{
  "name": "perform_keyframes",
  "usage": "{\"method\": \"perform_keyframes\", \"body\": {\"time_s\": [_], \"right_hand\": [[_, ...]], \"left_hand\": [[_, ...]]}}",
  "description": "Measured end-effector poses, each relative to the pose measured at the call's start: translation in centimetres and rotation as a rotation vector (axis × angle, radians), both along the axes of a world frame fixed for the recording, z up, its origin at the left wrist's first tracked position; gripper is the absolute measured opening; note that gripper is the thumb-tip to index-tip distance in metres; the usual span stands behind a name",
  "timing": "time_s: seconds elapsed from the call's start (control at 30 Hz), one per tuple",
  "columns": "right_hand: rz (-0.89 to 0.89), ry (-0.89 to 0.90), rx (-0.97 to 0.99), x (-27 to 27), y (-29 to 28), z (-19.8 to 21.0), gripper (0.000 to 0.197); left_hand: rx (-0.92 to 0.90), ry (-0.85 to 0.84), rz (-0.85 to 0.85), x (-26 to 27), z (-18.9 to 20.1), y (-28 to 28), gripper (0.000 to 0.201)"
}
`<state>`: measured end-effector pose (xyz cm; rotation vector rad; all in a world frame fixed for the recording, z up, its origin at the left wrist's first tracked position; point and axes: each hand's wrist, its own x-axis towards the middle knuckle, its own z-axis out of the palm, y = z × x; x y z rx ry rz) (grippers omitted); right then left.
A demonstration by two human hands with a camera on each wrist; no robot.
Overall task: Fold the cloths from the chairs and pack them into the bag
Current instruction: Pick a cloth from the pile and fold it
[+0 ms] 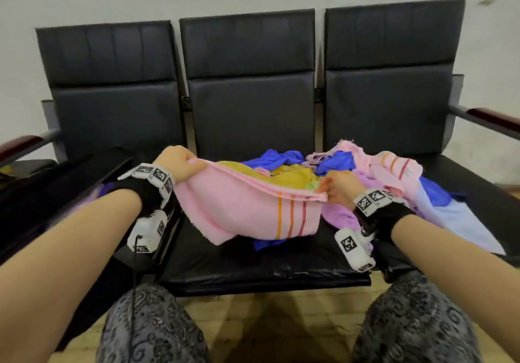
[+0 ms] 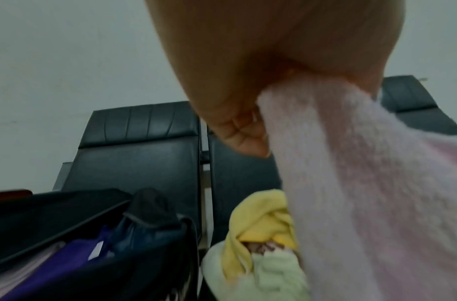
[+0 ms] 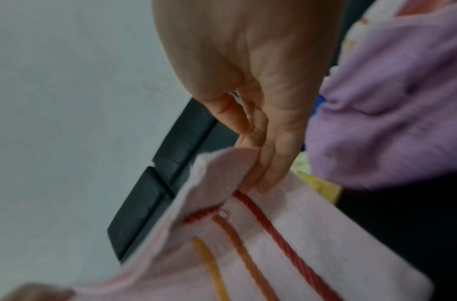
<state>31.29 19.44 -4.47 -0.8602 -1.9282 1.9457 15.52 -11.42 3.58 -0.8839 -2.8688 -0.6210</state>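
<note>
A pink towel [image 1: 242,208] with orange and red stripes hangs doubled over the middle seat, stretched between both hands. My left hand [image 1: 180,164] grips its left end in a fist; the left wrist view shows the pink towel [image 2: 364,193] bunched in the left hand [image 2: 247,101]. My right hand [image 1: 336,186] pinches the striped right end, and in the right wrist view the right hand [image 3: 258,158] clamps the pink towel [image 3: 286,244] near its stripes. A black bag [image 1: 56,193] lies open on the left seat, with the bag [image 2: 67,254] holding purple and pink cloth.
Several loose cloths, blue [image 1: 278,157], yellow [image 1: 292,177], purple [image 1: 337,216] and another pink striped one [image 1: 394,165], are heaped on the middle and right seats. Black seat backs [image 1: 250,81] stand behind. Armrests [image 1: 489,117] flank the row. My knees [image 1: 152,329] are below.
</note>
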Motion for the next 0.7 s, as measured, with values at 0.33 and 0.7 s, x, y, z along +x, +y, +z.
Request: {"method": "perform_keyframes", "body": {"time_s": [0.33,0.7], "right_hand": [[0.161,-0.209,0.054,1.5,-1.2,-10.2,0.028],[0.086,-0.236,0.444,1.6,-1.9,-13.9,0.032]], "left_hand": [[-0.562,-0.213,0.182,0.4,-13.3,1.8,0.04],[-0.119,-0.061,-0.046,7.0,-18.8,11.7,0.048]]}}
